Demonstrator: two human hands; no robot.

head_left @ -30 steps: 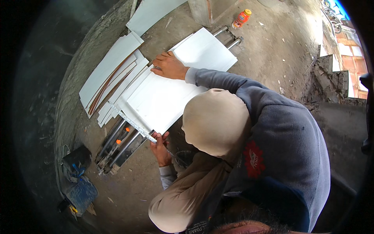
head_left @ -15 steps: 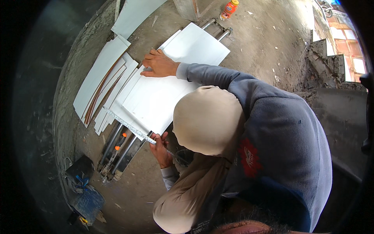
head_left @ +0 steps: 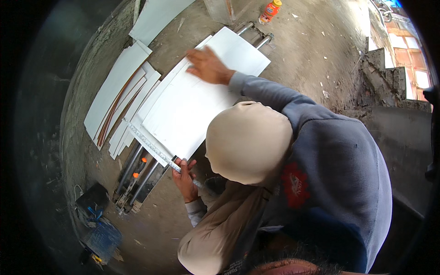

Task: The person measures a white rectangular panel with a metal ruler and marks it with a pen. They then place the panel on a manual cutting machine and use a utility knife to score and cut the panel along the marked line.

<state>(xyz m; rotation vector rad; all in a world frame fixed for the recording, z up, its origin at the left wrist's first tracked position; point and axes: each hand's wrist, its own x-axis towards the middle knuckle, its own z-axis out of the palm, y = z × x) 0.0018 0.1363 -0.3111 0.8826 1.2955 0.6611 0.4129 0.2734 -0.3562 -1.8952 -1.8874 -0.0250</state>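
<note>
A large white tile (head_left: pixel 183 114) lies over a tile cutter, whose paired metal rails (head_left: pixel 145 181) stick out at both ends. Along its near-left edge runs the white blade of a tape measure (head_left: pixel 149 145). My left hand (head_left: pixel 185 183) is closed on the tape at the tile's lower corner; the tape's case is mostly hidden. Above the tile's far part is my right hand (head_left: pixel 210 66), slightly blurred, fingers apart and holding nothing. Whether it touches the surface I cannot tell.
More white tiles with brown edges (head_left: pixel 117 94) are stacked to the left. An orange bottle (head_left: pixel 269 12) stands on the floor at the back. Dark and blue items (head_left: pixel 101 236) lie at lower left. My bent knee (head_left: pixel 247 143) is close to the tile.
My right hand has come off the tile's left edge and moved to the right and slightly farther away. My left hand keeps its hold on the tape measure.
</note>
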